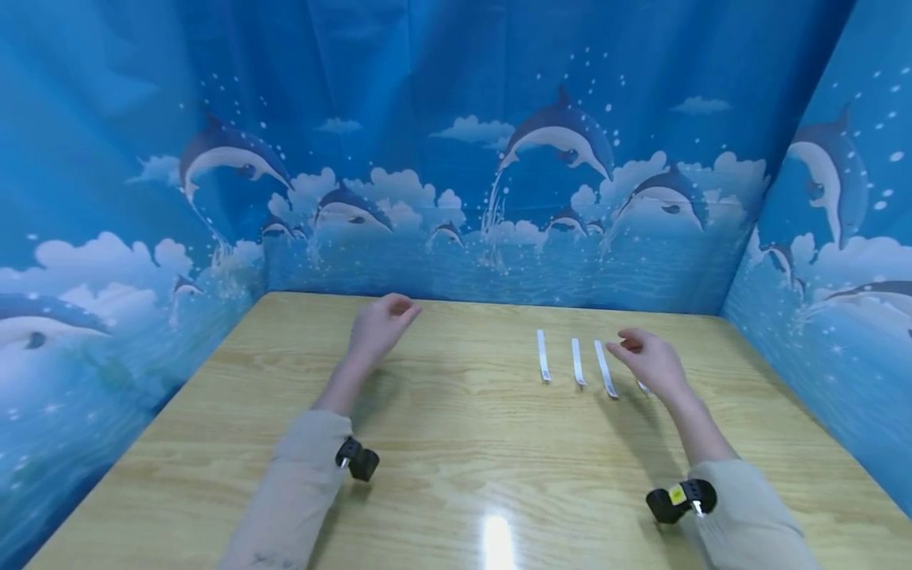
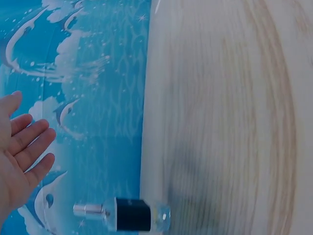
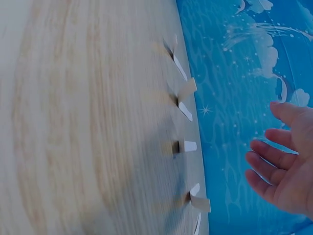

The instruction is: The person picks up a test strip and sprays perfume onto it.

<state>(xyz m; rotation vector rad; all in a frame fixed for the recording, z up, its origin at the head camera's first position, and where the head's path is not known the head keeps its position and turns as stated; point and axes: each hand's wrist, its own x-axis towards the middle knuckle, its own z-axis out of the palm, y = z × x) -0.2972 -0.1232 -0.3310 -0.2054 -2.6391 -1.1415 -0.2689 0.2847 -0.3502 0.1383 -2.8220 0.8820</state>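
Observation:
My left hand [image 1: 382,324] hovers over the far left part of the table, fingers loosely bent and holding nothing. In the left wrist view its fingers [image 2: 33,144] are spread and relaxed. A small glass spray bottle [image 2: 133,214] with a black label and silver top shows in that view; the head view does not show it. My right hand [image 1: 650,362] is raised beside several white paper strips [image 1: 602,369], partly hiding the rightmost one. The right wrist view shows that hand empty, and the strips [image 3: 189,146] have ends that bend up off the table.
The wooden table [image 1: 456,443] reaches back to a blue curtain [image 1: 399,237] printed with dolphins and clouds, which also closes off both sides. A small black camera [image 1: 359,459] sits on the left sleeve and another camera [image 1: 680,500] on the right.

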